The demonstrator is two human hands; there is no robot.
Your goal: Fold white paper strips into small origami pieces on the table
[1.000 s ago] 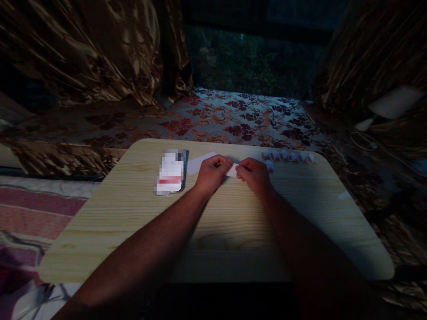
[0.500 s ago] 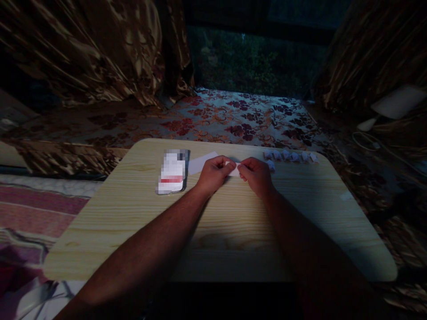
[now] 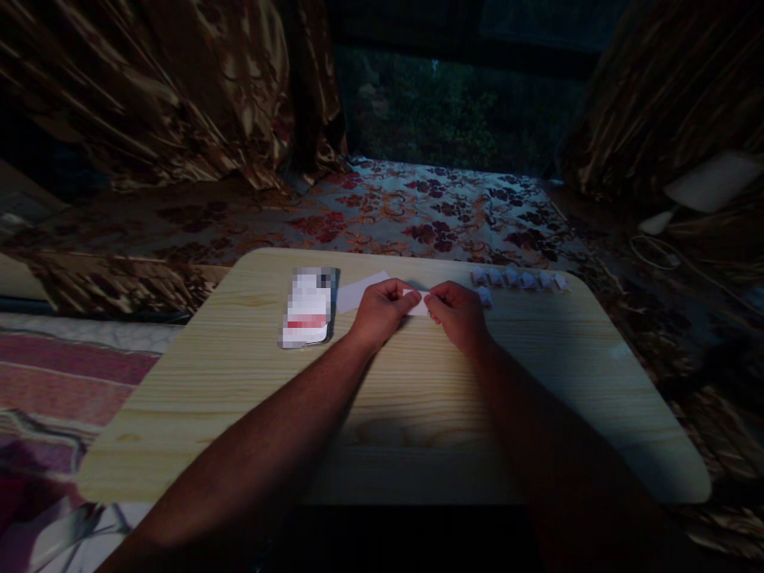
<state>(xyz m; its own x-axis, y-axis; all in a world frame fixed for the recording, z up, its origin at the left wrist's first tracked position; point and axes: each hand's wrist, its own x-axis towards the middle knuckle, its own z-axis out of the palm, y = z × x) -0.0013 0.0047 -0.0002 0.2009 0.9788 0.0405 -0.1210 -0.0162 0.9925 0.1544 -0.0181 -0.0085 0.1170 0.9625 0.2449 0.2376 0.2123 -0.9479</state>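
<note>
A small white piece of paper point(image 3: 416, 304) is pinched between both hands just above the far half of the wooden table point(image 3: 418, 382). My left hand point(image 3: 385, 309) grips its left side, thumb on top. On the right side, my right hand point(image 3: 459, 313) closes its thumb and fingers on the paper's edge. Beyond my left hand lies a flat white sheet point(image 3: 361, 291), partly covered by that hand. Small folded white paper pieces point(image 3: 512, 278) stand in a row past my right hand, and another folded piece point(image 3: 485, 297) sits close by its knuckles.
A phone point(image 3: 307, 306), its surface blurred out, lies left of the sheet. A faint pale scrap point(image 3: 619, 350) is near the table's right edge. Behind the table runs a flower-patterned ledge point(image 3: 442, 208), with a white lamp point(image 3: 713, 183) at right. Striped bedding point(image 3: 72, 358) is at left.
Both hands hold nearly the same pose on the paper, with only a very slight shift of the fingers. The picture is a little darker; everything else stays in place.
</note>
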